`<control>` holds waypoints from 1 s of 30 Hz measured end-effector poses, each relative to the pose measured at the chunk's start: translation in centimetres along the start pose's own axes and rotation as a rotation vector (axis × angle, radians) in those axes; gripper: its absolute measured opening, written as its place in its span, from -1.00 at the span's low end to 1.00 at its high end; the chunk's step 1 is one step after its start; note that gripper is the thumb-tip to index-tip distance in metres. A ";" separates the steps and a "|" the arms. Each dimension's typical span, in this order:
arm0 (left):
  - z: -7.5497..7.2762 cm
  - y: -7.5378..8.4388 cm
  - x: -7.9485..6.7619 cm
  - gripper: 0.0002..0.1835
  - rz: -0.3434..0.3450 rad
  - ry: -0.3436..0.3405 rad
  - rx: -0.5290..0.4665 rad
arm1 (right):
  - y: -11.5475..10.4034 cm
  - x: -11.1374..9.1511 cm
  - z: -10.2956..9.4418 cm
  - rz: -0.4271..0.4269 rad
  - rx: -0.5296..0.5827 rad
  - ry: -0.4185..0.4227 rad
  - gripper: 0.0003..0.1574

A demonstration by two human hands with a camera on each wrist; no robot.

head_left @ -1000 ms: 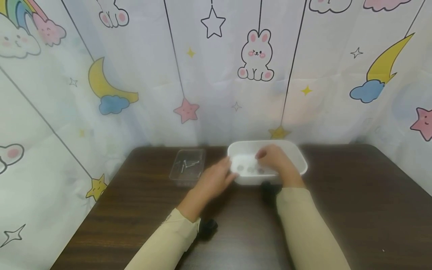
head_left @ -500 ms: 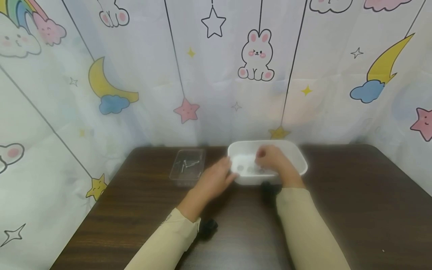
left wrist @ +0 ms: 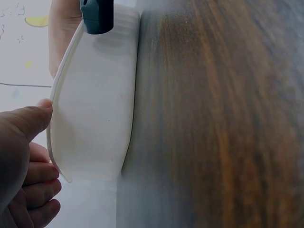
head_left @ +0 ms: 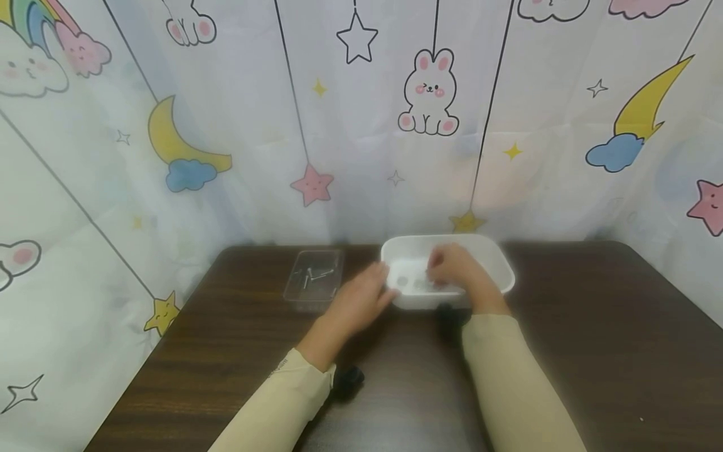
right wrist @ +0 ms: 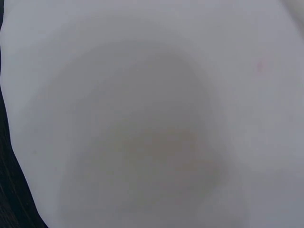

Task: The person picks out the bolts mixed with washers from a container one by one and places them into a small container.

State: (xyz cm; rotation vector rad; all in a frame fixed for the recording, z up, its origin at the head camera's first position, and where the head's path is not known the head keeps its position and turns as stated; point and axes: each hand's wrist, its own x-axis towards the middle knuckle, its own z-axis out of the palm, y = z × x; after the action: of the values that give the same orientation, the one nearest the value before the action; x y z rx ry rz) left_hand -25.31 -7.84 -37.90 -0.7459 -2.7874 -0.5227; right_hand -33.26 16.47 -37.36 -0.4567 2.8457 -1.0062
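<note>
A white plastic basin (head_left: 497, 267) stands at the back of the dark table. My left hand (head_left: 364, 298) holds its left end. In the left wrist view the thumb (left wrist: 35, 118) lies on the rim, with the other fingers bent at the basin's corner. My right hand (head_left: 456, 267) reaches inside, fingers bent down and drawn together near the front wall. Its fingertips are blurred, and I cannot tell what they hold. Small round greyish pieces (head_left: 401, 281) show on the basin floor beside them. The right wrist view is filled by the basin's pale outer wall (right wrist: 142, 118).
Left of the basin, a clear plastic box (head_left: 294, 292) holds several thin metal screws (head_left: 322, 275). Black wrist cameras (head_left: 347, 383) hang under both sleeves. A patterned curtain (head_left: 361, 125) rises behind the table (head_left: 593, 345).
My right fingertips have shifted slightly down and left in the basin, covering a round piece that showed earlier. The left hand, basin and clear box have stayed put.
</note>
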 end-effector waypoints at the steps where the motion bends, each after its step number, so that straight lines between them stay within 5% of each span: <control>1: 0.0 0.0 0.0 -0.48 0.004 0.007 -0.004 | 0.0 0.0 0.0 0.004 -0.001 0.000 -0.89; 7: 0.1 -0.1 0.0 -0.51 0.003 0.018 -0.005 | -0.1 0.1 0.1 0.019 0.012 -0.004 -0.83; 12: 0.0 0.0 0.0 -0.48 -0.011 0.002 0.000 | -0.1 0.1 0.1 0.031 0.050 -0.037 -0.56; 30: -0.2 0.1 0.0 -0.53 -0.009 0.009 -0.013 | -0.6 0.1 -0.3 0.016 0.019 0.045 -0.79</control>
State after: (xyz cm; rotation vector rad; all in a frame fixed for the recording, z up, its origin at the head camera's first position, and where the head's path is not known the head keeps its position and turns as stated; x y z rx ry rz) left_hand -25.21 -7.79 -37.69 -0.7329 -2.7829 -0.5455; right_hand -33.27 16.13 -36.75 -0.4141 2.8722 -1.0525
